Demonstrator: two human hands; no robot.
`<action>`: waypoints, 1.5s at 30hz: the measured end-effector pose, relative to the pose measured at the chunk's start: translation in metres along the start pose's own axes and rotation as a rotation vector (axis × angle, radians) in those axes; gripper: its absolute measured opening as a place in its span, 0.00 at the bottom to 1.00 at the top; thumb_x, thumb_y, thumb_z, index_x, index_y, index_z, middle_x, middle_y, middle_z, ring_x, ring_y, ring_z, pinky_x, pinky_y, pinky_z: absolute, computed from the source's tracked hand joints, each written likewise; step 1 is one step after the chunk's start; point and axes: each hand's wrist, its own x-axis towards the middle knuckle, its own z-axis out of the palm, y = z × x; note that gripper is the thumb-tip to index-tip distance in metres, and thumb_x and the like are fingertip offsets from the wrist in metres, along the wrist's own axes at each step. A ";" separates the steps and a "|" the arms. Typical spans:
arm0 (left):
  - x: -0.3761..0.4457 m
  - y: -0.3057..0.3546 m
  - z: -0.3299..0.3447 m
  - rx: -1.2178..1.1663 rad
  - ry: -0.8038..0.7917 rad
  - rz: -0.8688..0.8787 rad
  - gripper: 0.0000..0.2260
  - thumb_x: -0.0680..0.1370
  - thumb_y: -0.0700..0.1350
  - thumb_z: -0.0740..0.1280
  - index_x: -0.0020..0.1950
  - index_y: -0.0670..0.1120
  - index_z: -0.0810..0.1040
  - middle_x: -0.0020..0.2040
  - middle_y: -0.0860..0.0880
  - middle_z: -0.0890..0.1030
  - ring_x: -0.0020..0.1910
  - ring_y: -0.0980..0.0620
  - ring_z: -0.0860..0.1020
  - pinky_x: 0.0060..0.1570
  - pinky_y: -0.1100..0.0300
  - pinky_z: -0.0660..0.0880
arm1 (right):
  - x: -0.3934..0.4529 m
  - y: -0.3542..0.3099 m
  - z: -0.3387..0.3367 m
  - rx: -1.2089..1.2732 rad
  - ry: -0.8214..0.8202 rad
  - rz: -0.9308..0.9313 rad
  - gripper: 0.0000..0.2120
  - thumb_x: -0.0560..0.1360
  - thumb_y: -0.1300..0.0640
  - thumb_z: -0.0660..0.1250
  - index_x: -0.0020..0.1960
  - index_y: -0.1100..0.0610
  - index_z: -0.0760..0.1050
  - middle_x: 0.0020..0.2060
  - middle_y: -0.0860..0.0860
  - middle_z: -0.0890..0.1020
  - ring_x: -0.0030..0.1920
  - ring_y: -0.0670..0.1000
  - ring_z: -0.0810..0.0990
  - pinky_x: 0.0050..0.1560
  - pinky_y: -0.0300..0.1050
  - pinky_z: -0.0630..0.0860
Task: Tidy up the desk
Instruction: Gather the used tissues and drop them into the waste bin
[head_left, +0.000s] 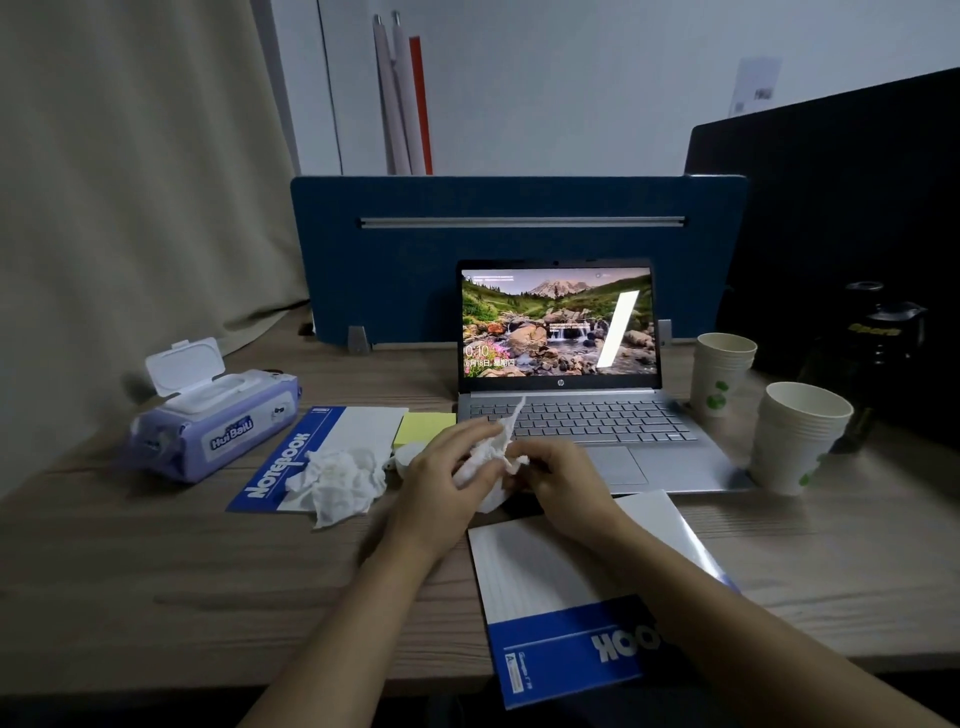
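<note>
Between both hands, just in front of the laptop keyboard, a crumpled white tissue (491, 457) is held above the desk: the left hand (441, 475) curls its fingers around the left side of the wad, and the right hand (558, 475) pinches its right edge with bent fingers, one thin corner of the tissue sticking up over the keys. Just left of the hands lies a second crumpled white tissue (337, 480), resting on the lower end of a blue-and-white notebook (322, 447) printed with the word NOTEBOOK. A pad of yellow sticky notes (423, 427) sits beside that notebook's top right corner. Under the right forearm lies another blue-and-white notebook (550, 597), turned upside down to the viewer and reaching the near edge of the wooden desk (156, 582). Behind the hands stands an open silver laptop (597, 415), its screen showing a mountain stream. Far left is a purple pack of wet wipes (218, 426) with its white lid flipped open. To the right of the laptop stand two stacks of white paper cups (797, 441) with green print, one behind the other. A blue desk divider panel (405, 260) rises behind the laptop.
</note>
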 end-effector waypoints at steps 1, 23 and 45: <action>0.000 -0.001 0.000 0.006 0.023 0.016 0.17 0.77 0.42 0.70 0.62 0.59 0.78 0.62 0.59 0.79 0.62 0.65 0.74 0.56 0.73 0.70 | -0.001 0.000 0.000 0.024 -0.012 0.008 0.15 0.78 0.72 0.59 0.53 0.62 0.82 0.45 0.58 0.86 0.49 0.56 0.85 0.53 0.59 0.80; -0.028 -0.045 -0.166 0.354 0.384 -0.155 0.11 0.74 0.35 0.70 0.44 0.51 0.74 0.46 0.51 0.79 0.48 0.50 0.77 0.44 0.62 0.73 | 0.029 -0.054 0.066 0.067 -0.059 -0.013 0.15 0.78 0.71 0.58 0.50 0.60 0.82 0.48 0.51 0.85 0.46 0.46 0.84 0.51 0.45 0.82; -0.044 -0.078 -0.181 0.109 0.345 -0.351 0.18 0.70 0.35 0.76 0.45 0.56 0.74 0.47 0.53 0.82 0.47 0.59 0.83 0.44 0.66 0.79 | 0.061 -0.074 0.135 -0.442 -0.362 -0.048 0.14 0.76 0.56 0.68 0.62 0.53 0.78 0.57 0.53 0.82 0.54 0.52 0.79 0.55 0.43 0.76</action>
